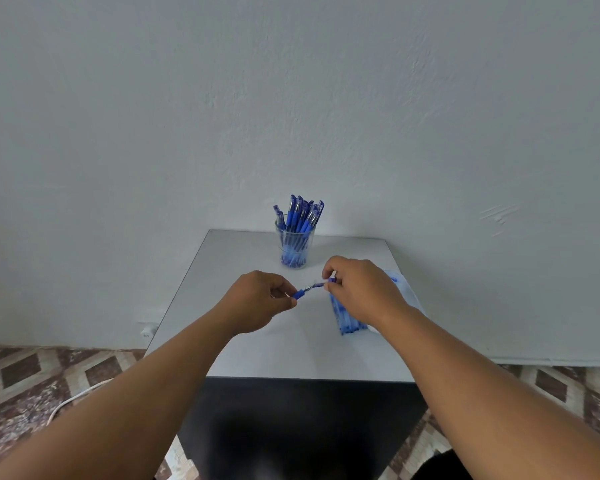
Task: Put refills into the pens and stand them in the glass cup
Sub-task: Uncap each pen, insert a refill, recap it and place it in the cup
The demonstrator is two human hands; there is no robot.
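A glass cup [295, 252] stands at the back of the small white table [243, 355], holding several blue pens [300, 214] upright. In front of it I hold one blue pen [310, 288] between both hands, above the table. My left hand [257, 301] pinches its blue grip end. My right hand [359, 289] pinches the other end, and most of the barrel is hidden by those fingers. Whether a refill sits inside cannot be told. A pile of blue pen parts [349, 322] lies on the table under my right wrist.
A clear plastic bag [400, 287] lies at the table's right edge, partly hidden by my right hand. A pale wall rises directly behind the table. Patterned floor shows on both sides, with a white cable [73, 398] at the left.
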